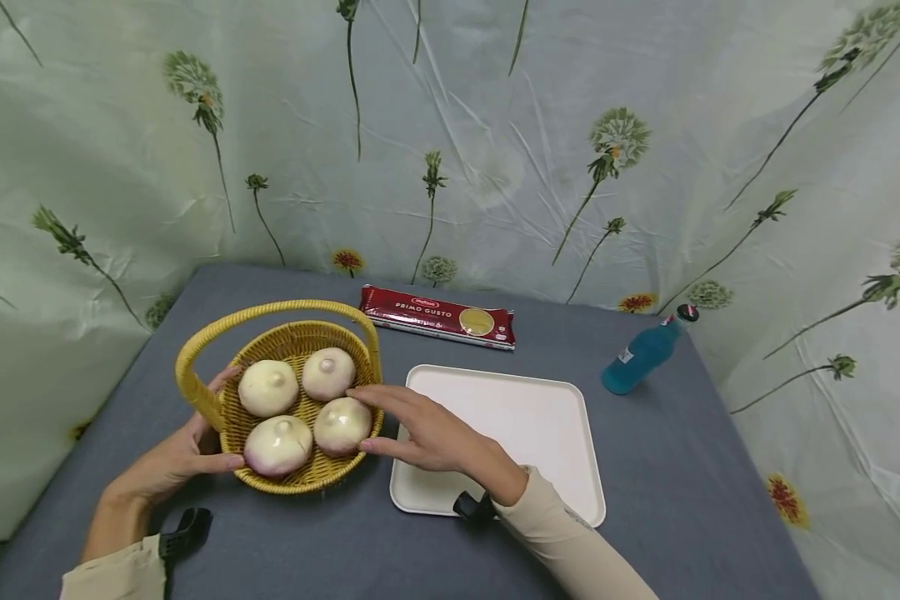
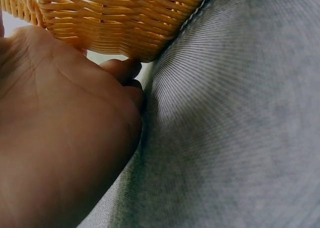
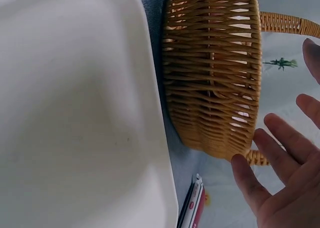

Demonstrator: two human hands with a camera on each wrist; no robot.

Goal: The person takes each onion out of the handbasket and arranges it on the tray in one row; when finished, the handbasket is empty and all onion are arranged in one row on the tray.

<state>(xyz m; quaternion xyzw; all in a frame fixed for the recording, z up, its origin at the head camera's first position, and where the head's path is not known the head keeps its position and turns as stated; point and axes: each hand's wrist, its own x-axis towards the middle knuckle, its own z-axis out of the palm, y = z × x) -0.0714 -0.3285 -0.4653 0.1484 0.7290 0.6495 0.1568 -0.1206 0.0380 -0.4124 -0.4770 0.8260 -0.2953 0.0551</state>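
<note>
A yellow wicker basket (image 1: 300,485) with an arched handle stands on the grey table and holds several pale round bulbs, one of them at the near right (image 1: 341,425). My left hand (image 1: 208,433) grips the basket's left side at the handle base, thumb along the front wall. The left wrist view shows that hand (image 2: 65,138) pressed against the woven wall of the basket (image 2: 115,23). My right hand (image 1: 375,419) reaches over the right rim with straight fingers, at the near-right bulb. In the right wrist view the hand (image 3: 285,153) is spread beside the basket (image 3: 215,73).
A white tray (image 1: 525,417) lies just right of the basket, under my right forearm. A red pasta packet (image 1: 438,317) lies behind it. A blue bottle (image 1: 641,357) lies on its side at the right. A flowered cloth wall surrounds the table (image 1: 682,483).
</note>
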